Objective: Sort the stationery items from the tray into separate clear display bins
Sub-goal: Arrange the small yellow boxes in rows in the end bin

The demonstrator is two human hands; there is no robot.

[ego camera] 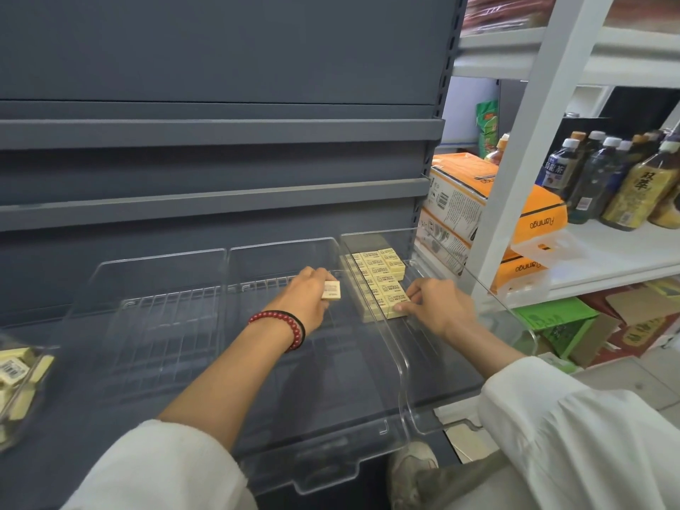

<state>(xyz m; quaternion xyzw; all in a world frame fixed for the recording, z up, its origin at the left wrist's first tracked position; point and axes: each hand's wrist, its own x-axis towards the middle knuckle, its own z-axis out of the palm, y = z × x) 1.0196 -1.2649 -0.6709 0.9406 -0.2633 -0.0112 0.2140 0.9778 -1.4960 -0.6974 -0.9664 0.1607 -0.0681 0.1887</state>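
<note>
Three clear display bins stand side by side on a grey shelf. The right bin [401, 366] holds several pale yellow erasers [379, 277] laid in tidy rows. My right hand [438, 307] is inside that bin, fingertips pressing the nearest eraser of the rows. My left hand [305, 296], with a red bead bracelet on the wrist, grips a single eraser [331, 290] over the middle bin [283, 366]. The left bin [154, 325] shows only its ribbed floor. A clear tray [22, 380] with more erasers sits at the far left edge.
Grey shelves [220, 130] rise behind the bins. To the right stands a white rack [522, 178] with orange cartons [478, 200] and drink bottles [607, 178]. Green and brown boxes [559, 325] lie on the floor below. My shoe [412, 469] shows under the shelf edge.
</note>
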